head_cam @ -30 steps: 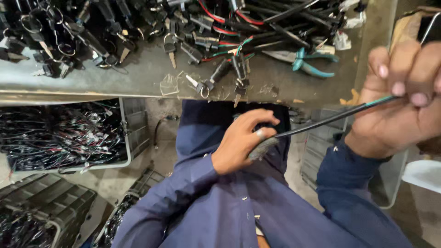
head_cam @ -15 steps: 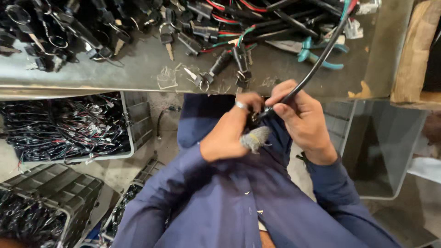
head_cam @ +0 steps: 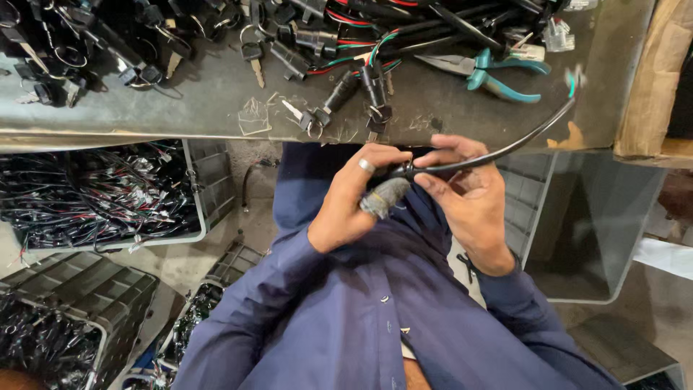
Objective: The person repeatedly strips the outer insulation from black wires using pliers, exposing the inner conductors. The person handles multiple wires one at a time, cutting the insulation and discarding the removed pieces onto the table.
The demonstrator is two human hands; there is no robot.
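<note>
My left hand (head_cam: 354, 195), with a ring on one finger and a grey wrapping on the thumb, pinches the near end of a black sheathed cable (head_cam: 505, 150). My right hand (head_cam: 469, 195) grips the same cable just beside it, fingers curled around the sheath. The cable arcs up to the right and ends in a blurred teal and white tip (head_cam: 574, 78). Both hands are held close to my chest, just below the edge of the metal workbench (head_cam: 202, 108). Blue shirt sleeves cover both arms.
Teal-handled pliers (head_cam: 491, 72) lie on the bench among several keys, lock switches (head_cam: 346, 87) and red, green and black wires. A grey crate of wire harnesses (head_cam: 101, 195) sits below left, a black crate (head_cam: 65, 303) lower left, a clear bin (head_cam: 592, 224) at right, cardboard (head_cam: 653, 72) at upper right.
My right hand came in from the right edge with the cable and joined my left hand in front of my chest. The cable's far end swung lower, to the right.
</note>
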